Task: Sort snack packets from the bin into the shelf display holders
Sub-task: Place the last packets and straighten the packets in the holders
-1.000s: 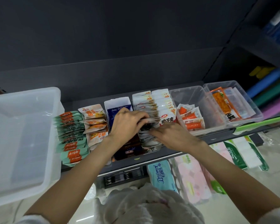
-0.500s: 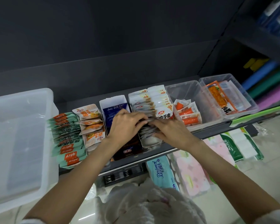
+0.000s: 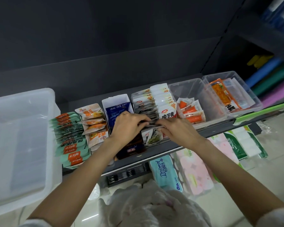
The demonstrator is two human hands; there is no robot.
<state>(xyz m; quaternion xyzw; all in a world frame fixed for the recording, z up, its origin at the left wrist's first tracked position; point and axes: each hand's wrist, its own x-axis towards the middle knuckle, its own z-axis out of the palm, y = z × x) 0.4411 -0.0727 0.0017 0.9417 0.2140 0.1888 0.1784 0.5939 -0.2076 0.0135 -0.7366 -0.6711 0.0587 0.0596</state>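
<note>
My left hand (image 3: 128,126) and right hand (image 3: 179,130) both pinch a dark packet (image 3: 150,122) over the middle holder (image 3: 152,136), near the shelf's (image 3: 216,131) front edge. The bin (image 3: 21,145) at the shelf's left end appears empty. Holders hold teal packets (image 3: 69,138), orange sachets (image 3: 191,110) and others. Judgement: sorting nearly complete; this packet remains to seat.

dark snack packets (image 3: 146,110) upright in holder (image 3: 152,139), clear bin (image 3: 21,145) left
</note>
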